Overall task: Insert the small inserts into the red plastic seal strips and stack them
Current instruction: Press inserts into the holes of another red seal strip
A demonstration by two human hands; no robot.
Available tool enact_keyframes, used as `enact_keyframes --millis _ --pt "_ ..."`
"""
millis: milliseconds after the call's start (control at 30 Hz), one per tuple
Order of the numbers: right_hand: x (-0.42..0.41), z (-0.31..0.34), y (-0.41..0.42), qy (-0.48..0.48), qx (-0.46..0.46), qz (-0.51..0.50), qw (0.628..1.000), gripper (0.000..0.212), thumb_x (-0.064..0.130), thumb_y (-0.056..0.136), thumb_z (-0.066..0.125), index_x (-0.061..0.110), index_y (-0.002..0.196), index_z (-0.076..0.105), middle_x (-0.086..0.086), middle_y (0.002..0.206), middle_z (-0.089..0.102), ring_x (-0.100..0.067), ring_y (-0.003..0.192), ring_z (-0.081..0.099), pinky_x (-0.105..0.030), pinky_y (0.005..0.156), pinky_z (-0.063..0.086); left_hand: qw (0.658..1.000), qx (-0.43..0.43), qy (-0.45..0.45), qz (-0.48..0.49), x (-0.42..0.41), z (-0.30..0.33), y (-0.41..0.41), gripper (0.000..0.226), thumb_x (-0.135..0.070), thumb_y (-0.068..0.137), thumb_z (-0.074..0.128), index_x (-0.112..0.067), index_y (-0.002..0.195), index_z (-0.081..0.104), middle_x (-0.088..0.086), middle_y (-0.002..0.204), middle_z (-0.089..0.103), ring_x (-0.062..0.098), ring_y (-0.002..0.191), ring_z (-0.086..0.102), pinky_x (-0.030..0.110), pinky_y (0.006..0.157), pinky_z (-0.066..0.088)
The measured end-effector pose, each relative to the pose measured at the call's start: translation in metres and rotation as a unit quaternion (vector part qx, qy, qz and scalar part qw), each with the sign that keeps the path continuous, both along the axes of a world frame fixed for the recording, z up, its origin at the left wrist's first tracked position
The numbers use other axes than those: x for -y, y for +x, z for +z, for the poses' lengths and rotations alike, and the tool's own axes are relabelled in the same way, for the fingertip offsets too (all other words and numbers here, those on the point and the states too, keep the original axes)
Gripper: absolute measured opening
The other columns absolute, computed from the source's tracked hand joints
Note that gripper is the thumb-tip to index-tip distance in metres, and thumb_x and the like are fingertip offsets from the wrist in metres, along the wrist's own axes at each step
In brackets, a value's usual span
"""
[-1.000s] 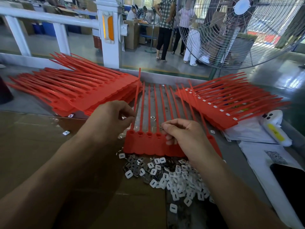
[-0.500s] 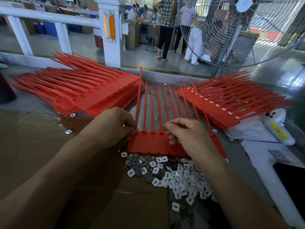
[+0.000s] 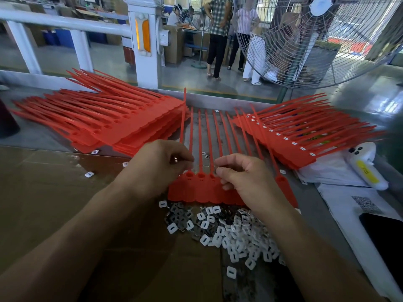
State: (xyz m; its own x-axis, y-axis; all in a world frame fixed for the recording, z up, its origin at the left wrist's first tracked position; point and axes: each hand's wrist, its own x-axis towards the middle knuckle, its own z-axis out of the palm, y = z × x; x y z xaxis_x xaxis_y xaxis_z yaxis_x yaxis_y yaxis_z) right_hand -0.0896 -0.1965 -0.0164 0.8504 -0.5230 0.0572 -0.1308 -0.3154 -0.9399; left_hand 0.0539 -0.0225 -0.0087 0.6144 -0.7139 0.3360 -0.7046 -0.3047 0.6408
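A red seal strip sheet (image 3: 200, 190) lies flat before me, its thin tails running away toward the table's far edge. My left hand (image 3: 161, 166) hovers at the sheet's left sockets with fingertips curled together; what they pinch is hidden. My right hand (image 3: 244, 177) rests on the sheet's right part, thumb and forefinger pinched over a socket. A heap of small white and metal inserts (image 3: 231, 232) lies just below the sheet. A tall stack of empty red sheets (image 3: 113, 123) sits at the left. A stack with white inserts fitted (image 3: 290, 136) sits at the right.
A white handheld scanner (image 3: 366, 166) and white paper sheets (image 3: 353, 205) lie at the right, with a dark phone (image 3: 383, 240) at the edge. Loose inserts (image 3: 89, 174) dot the brown cardboard (image 3: 54, 203). A big fan (image 3: 316, 40) and standing people are beyond the table.
Both hands have shifted slightly along the row of sockets, the left lifting a little off the sheet. The sheet and stacks have stayed in place.
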Motion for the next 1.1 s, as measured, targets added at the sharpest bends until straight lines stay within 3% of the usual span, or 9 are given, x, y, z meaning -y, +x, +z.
enact_keyframes --millis 133,300,400,467,533,767,1100 --pt "0.0 0.001 0.0 0.005 -0.002 0.008 1.0 0.015 0.018 0.094 0.073 0.031 0.103 0.075 0.012 0.09 0.077 -0.002 0.078 0.072 -0.014 0.068 0.054 0.998 0.03 -0.017 -0.057 0.013 -0.007 -0.023 0.016 -0.025 0.088 0.077 -0.036 0.099 0.074 -0.019 0.092 0.066 0.0 0.085 0.063 0.018 0.072 0.049" --pt "0.001 -0.002 0.001 0.023 0.0 0.012 1.0 0.016 0.021 0.092 0.076 0.032 0.104 0.076 0.012 0.097 0.078 -0.004 0.089 0.074 -0.02 0.074 0.056 0.997 0.06 -0.031 -0.043 0.02 -0.01 -0.031 0.014 -0.029 0.086 0.078 -0.032 0.098 0.073 -0.017 0.095 0.065 0.003 0.084 0.06 0.033 0.076 0.054" --pt "0.001 -0.002 0.002 0.037 0.001 0.008 0.999 0.014 0.024 0.091 0.077 0.032 0.103 0.076 0.01 0.094 0.078 -0.008 0.086 0.075 -0.026 0.078 0.057 0.996 0.067 -0.039 -0.036 0.02 -0.009 -0.032 0.011 -0.028 0.085 0.078 -0.033 0.094 0.072 -0.018 0.092 0.063 0.003 0.083 0.06 0.025 0.073 0.051" --pt "0.002 -0.002 0.002 0.042 0.005 0.009 0.999 0.013 0.025 0.092 0.077 0.031 0.103 0.076 0.008 0.091 0.079 -0.008 0.084 0.075 -0.025 0.076 0.056 0.996 0.075 -0.037 -0.036 0.018 -0.008 -0.03 0.011 -0.026 0.086 0.078 -0.032 0.093 0.073 -0.019 0.09 0.063 0.002 0.084 0.059 0.014 0.071 0.045" --pt "0.001 -0.002 0.001 0.039 0.009 0.016 0.999 0.011 0.026 0.094 0.073 0.03 0.104 0.075 0.008 0.09 0.079 -0.006 0.083 0.074 -0.021 0.073 0.055 0.996 0.084 -0.016 -0.02 0.013 -0.006 -0.024 0.009 -0.028 0.087 0.077 -0.032 0.094 0.074 -0.02 0.089 0.063 0.0 0.084 0.058 0.012 0.071 0.043" --pt "0.0 -0.002 0.0 0.01 0.003 0.032 0.999 0.01 0.027 0.099 0.066 0.029 0.105 0.073 0.01 0.09 0.079 -0.003 0.082 0.073 -0.02 0.071 0.053 0.993 0.065 0.091 0.039 -0.004 0.004 -0.002 0.008 -0.032 0.085 0.079 -0.038 0.087 0.074 -0.018 0.094 0.063 0.008 0.097 0.058 0.044 0.095 0.048" --pt "-0.003 0.001 -0.002 -0.015 -0.006 0.038 0.999 0.009 0.029 0.099 0.065 0.029 0.103 0.073 0.012 0.089 0.079 -0.004 0.083 0.072 -0.023 0.075 0.053 0.99 0.07 0.113 0.039 0.002 0.001 -0.006 0.008 -0.033 0.087 0.077 -0.037 0.094 0.078 -0.016 0.099 0.063 0.011 0.104 0.056 0.045 0.099 0.045"
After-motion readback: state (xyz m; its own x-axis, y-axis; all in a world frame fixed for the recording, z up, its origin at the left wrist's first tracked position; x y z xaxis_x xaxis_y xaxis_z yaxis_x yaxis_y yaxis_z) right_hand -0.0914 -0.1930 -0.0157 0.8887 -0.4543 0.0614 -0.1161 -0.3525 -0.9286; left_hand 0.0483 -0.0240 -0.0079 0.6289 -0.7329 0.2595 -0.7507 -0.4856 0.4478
